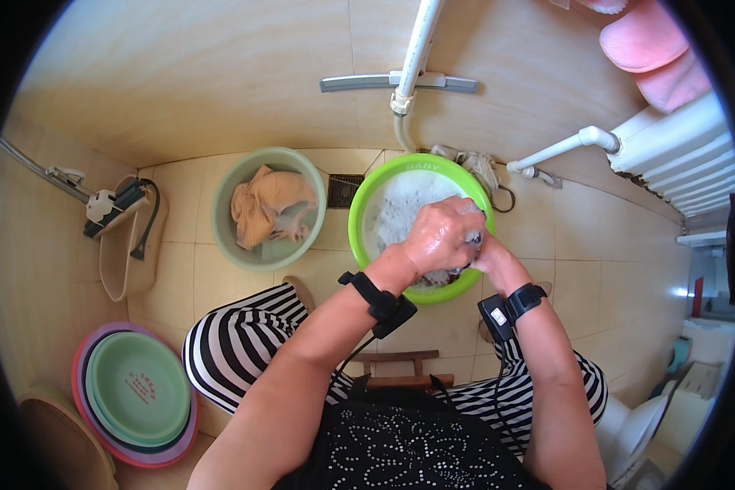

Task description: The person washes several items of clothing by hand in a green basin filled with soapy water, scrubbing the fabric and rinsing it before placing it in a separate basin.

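A bright green plastic basin [356, 245] full of white suds [398, 202] stands on the floor before me. Above its right side my left hand [444, 236] is closed in a fist, wet and foamy. My right hand [490, 252] meets it from the right, its fingers mostly hidden behind the left one. Between them they grip a dark, soapy wet cloth [474, 236], of which only small folds show. Dark and reddish fabric [440, 278] also shows in the foam near the basin's front rim. What kind of garment it is, I cannot tell.
Left of a floor drain [345, 191], a grey-green basin [219, 214] holds water and a tan garment [272, 196]. Stacked basins [141, 386] lie at lower left. A mop [116, 208], a white pipe [418, 49], a floor squeegee [355, 83], grey cloth [479, 166] and a radiator [680, 153] stand around.
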`<action>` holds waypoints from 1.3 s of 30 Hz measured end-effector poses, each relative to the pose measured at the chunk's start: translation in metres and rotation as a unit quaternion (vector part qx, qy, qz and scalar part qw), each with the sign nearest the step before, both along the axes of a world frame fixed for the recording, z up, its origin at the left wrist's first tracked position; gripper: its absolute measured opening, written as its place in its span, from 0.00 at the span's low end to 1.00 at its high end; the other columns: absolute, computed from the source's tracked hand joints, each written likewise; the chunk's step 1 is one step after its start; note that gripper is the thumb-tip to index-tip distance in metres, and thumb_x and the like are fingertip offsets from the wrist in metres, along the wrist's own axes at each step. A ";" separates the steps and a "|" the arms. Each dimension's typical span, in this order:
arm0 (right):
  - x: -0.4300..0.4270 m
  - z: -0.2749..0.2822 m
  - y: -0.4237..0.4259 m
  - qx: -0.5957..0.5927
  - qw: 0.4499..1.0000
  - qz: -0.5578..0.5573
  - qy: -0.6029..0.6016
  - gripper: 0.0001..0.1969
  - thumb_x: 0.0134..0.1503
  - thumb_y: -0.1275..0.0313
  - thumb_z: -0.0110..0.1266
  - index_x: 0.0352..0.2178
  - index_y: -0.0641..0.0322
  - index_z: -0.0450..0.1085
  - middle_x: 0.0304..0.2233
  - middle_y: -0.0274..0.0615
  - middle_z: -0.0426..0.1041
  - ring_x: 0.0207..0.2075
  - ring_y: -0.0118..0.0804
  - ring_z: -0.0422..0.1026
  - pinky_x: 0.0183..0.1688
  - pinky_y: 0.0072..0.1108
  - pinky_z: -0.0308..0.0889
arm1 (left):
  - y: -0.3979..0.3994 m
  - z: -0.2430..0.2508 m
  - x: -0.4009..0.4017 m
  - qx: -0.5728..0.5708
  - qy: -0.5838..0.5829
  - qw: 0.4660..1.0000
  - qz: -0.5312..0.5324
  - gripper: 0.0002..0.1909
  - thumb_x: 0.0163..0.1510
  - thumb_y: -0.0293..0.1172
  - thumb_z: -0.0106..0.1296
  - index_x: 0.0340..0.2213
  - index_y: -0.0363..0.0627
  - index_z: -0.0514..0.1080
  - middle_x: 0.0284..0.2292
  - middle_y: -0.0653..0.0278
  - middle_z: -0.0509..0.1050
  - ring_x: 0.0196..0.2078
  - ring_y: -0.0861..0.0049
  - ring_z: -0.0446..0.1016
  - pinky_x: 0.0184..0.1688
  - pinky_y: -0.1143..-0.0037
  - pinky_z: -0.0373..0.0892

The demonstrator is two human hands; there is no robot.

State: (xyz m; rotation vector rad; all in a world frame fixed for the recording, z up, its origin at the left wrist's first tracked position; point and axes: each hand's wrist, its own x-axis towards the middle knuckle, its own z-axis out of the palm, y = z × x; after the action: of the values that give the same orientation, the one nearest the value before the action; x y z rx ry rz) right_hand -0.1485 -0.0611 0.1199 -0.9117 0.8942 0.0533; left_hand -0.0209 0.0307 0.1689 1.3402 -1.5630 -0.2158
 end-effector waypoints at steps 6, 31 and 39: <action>-0.010 0.012 0.000 -0.046 0.997 0.013 0.065 0.22 0.54 0.52 0.45 0.47 0.48 0.61 0.42 0.34 0.69 0.39 0.26 0.70 0.40 0.21 0.69 | 0.002 0.005 -0.001 0.027 -0.030 0.999 -0.015 0.10 0.28 0.26 0.53 0.21 0.45 0.69 0.23 0.60 0.69 0.28 0.61 0.70 0.28 0.67 0.68; 0.003 -0.109 -0.043 -0.257 0.951 0.023 0.170 0.36 0.46 0.56 0.58 0.52 0.62 0.55 0.55 0.51 0.56 0.54 0.44 0.58 0.48 0.33 0.61 | 0.080 -0.081 0.145 -0.002 0.705 0.620 0.346 0.25 0.38 0.24 0.55 0.40 0.48 0.59 0.33 0.59 0.68 0.27 0.71 0.71 0.17 0.76 0.71; 0.017 -0.153 -0.035 -0.514 0.807 0.157 0.244 0.35 0.41 0.61 0.61 0.49 0.64 0.59 0.52 0.56 0.59 0.50 0.46 0.63 0.50 0.28 0.60 | 0.131 -0.096 0.180 -0.092 0.781 0.510 0.349 0.31 0.49 0.44 0.53 0.50 0.42 0.55 0.44 0.52 0.63 0.43 0.61 0.68 0.41 0.67 0.71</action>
State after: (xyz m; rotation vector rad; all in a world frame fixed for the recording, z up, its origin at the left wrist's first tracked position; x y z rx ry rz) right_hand -0.1316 -0.0960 -0.0328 -2.1395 1.2556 0.0942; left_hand 0.1588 0.1617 0.0725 0.8294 0.5348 -0.5105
